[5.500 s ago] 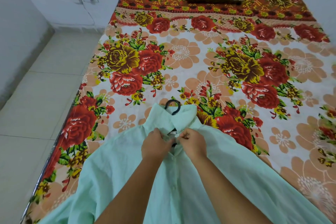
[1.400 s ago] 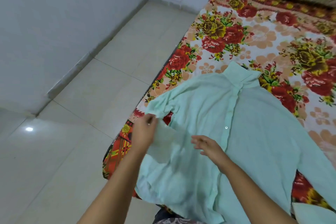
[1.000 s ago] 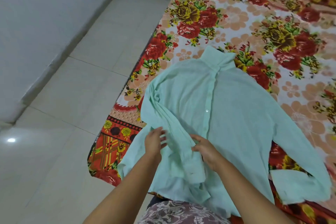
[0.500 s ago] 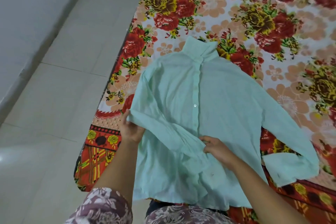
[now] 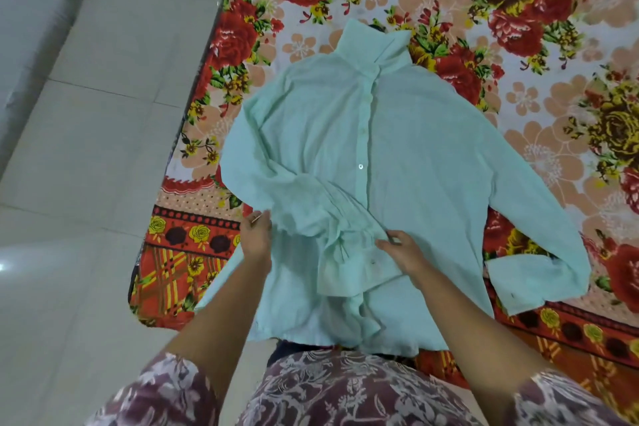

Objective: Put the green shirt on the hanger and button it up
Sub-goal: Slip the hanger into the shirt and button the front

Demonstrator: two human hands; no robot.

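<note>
The pale green shirt [image 5: 408, 135] lies face up on the floral bedsheet [image 5: 539, 107], its front placket closed and its collar standing up. A dark bit of the hanger [image 5: 371, 25] peeks out above the collar; the rest is hidden inside the shirt. One sleeve is folded diagonally across the shirt's front. My left hand [image 5: 256, 239] holds the fold of that sleeve at the shirt's left edge, fingers tucked under the cloth. My right hand [image 5: 403, 251] pinches the cuff [image 5: 356, 266] of the same sleeve near the placket. The other sleeve [image 5: 539, 273] lies stretched toward the bed's near edge.
The bed's left edge [image 5: 193, 135] drops to a pale tiled floor [image 5: 86, 149]. A grey wall [image 5: 31, 3] runs along the far left. The shirt's hem hangs over the near bed edge against my patterned clothing [image 5: 345, 391].
The view has tilted further down onto the shirt. The folded sleeve has been drawn lower across the front, and both hands have shifted slightly along it.
</note>
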